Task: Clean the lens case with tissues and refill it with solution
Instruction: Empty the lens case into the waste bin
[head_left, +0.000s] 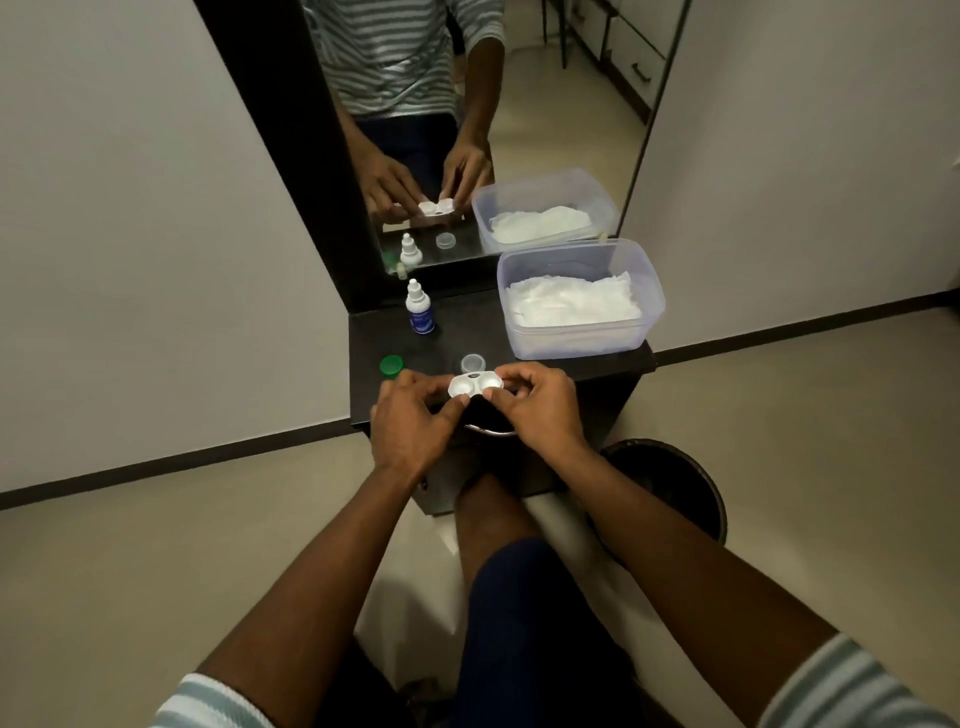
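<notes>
A white two-well lens case with both wells uncovered is held over the front edge of the small black table. My left hand pinches its left end and my right hand pinches its right end. On the table lie a green cap to the left and a clear cap just behind the case. A small solution bottle with a blue label stands at the back left. A clear plastic box at the right holds white tissues.
A mirror leans on the wall behind the table and reflects the hands, bottle and box. A dark round bin stands on the floor to the right of my knee. A metal drawer handle shows under the tabletop.
</notes>
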